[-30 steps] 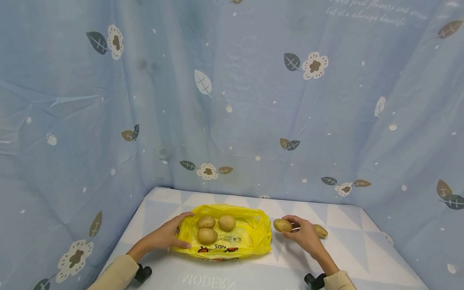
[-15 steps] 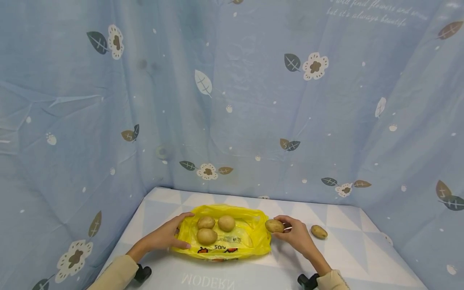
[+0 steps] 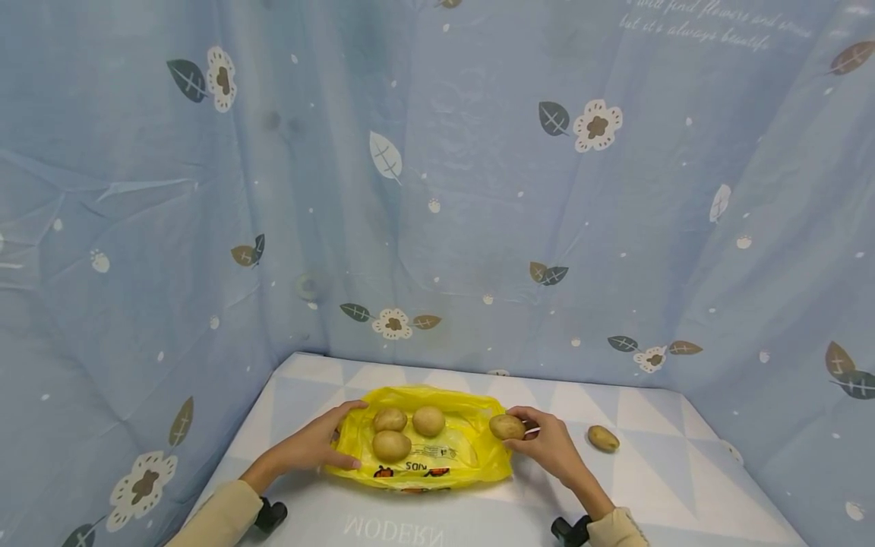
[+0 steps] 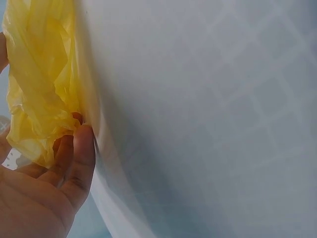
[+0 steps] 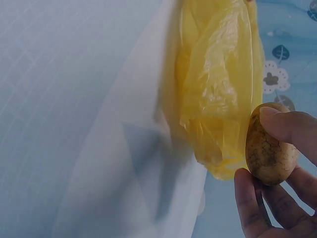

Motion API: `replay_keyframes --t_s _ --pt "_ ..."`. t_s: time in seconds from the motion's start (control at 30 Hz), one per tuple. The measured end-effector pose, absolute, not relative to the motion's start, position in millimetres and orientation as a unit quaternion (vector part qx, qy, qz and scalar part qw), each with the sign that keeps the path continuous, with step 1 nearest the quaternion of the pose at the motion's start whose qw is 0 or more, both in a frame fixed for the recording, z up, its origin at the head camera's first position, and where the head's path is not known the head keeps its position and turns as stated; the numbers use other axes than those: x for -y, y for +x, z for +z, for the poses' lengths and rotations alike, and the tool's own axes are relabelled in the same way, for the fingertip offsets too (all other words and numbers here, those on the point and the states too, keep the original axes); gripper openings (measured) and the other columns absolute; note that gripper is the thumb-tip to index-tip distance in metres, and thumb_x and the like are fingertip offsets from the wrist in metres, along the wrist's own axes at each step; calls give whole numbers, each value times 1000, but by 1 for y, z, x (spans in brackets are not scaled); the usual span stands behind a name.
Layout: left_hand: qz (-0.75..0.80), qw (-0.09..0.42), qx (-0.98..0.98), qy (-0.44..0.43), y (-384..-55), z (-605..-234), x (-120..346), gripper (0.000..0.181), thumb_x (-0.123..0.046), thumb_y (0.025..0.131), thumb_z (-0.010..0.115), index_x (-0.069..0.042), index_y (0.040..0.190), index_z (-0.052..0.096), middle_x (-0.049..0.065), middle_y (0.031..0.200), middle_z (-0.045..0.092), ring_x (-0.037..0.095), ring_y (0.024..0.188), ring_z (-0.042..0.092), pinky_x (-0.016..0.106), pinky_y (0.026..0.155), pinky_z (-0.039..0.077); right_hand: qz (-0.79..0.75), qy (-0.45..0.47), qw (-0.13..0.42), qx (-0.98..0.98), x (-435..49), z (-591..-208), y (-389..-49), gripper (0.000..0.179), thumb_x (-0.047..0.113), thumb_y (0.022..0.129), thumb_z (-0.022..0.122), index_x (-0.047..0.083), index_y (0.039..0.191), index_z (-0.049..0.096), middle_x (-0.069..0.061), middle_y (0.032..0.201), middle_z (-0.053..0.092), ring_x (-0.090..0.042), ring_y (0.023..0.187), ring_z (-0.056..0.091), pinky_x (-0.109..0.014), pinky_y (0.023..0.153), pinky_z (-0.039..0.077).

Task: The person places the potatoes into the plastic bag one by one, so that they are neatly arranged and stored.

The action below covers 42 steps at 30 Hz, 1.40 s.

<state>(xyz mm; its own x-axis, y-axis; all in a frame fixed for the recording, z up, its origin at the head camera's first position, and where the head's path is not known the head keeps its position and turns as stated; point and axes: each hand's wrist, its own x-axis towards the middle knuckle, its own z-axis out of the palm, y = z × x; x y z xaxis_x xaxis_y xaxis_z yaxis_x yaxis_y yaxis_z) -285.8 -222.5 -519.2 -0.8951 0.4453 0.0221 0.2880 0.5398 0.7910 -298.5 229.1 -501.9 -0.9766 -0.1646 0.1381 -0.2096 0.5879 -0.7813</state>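
A yellow plastic bag (image 3: 482, 454) lies spread with its mouth up, three potatoes (image 3: 392, 447) visible inside it. At the bag's left end my left hand (image 3: 320, 441) holds the side, thumb toward the front and fingers around behind. The left wrist view shows fingertips (image 4: 84, 141) against the crumpled plastic. My right hand (image 3: 552, 450) pinches another potato (image 3: 506, 427) between thumb and fingers, over the bag's right rim. Up close in the right wrist view, this potato (image 5: 270, 156) has brown, cracked-looking skin and overlaps the bag's edge.
One more potato (image 3: 603, 438) lies on the table, right of my right hand. The tabletop (image 3: 656, 486) has a pale triangle pattern. A blue flowered curtain (image 3: 472, 228) surrounds the table at the back and sides.
My right hand has moved left with its potato, from beside the bag to over its right rim. The potato left on the table now shows fully. My left hand has stayed put.
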Motion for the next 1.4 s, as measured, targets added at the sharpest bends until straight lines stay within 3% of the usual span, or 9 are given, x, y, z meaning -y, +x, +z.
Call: replay_keyframes --t_s 1.0,1.4 --pt "430 89 -872 216 -284 -517 221 99 -31 79 91 -11 158 35 22 160 35 42 142 38 64 110 38 440 152 22 885 -195 -496 -303 49 21 78 92 15 122 72 -3 113 72 -16 89 65 -26 76 57" --pt "433 89 -871 213 -281 -514 221 99 -29 78 92 -9 157 36 23 159 36 46 145 34 68 113 30 434 195 19 880 -176 -498 -302 46 24 80 91 16 121 72 -2 112 71 -15 87 66 -27 74 57"
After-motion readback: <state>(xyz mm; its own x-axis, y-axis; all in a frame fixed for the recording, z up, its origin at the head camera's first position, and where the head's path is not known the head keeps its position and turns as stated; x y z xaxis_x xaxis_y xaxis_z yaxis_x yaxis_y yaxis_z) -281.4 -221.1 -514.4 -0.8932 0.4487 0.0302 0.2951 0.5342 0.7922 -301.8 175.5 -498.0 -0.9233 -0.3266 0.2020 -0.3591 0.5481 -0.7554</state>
